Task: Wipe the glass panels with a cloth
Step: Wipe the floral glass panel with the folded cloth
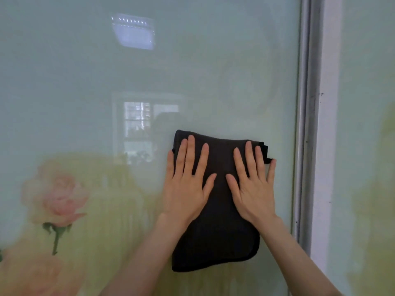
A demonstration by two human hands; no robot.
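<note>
Head view: the left hand (188, 186) and the right hand (253, 186) lie flat side by side on a dark grey cloth (215, 227), fingers straight and spread, palms pressing it against the glass; neither hand curls round the fabric, so both are unclenched and only pushing. The thumbs point toward each other across a narrow strip of cloth and do not touch. The left little finger runs along the cloth's left edge, and the right little finger sits at its right edge, just below a small tab that sticks out of the fabric. The cloth looks folded, with its top edge just above the fingertips and its rounded lower end hanging below the wrists. It is spread on the right part of a large glass panel (149, 71), pale green and printed low on the left with a pink rose (62, 199) on yellow ground. Faint reflections of a window (139, 127) and a ceiling light (132, 32) show in the glass left of the hands and above them. Right of the cloth stands a grey metal frame strip (305, 103), then a white post (327, 135), and beyond it a second glass panel (367, 92).
</note>
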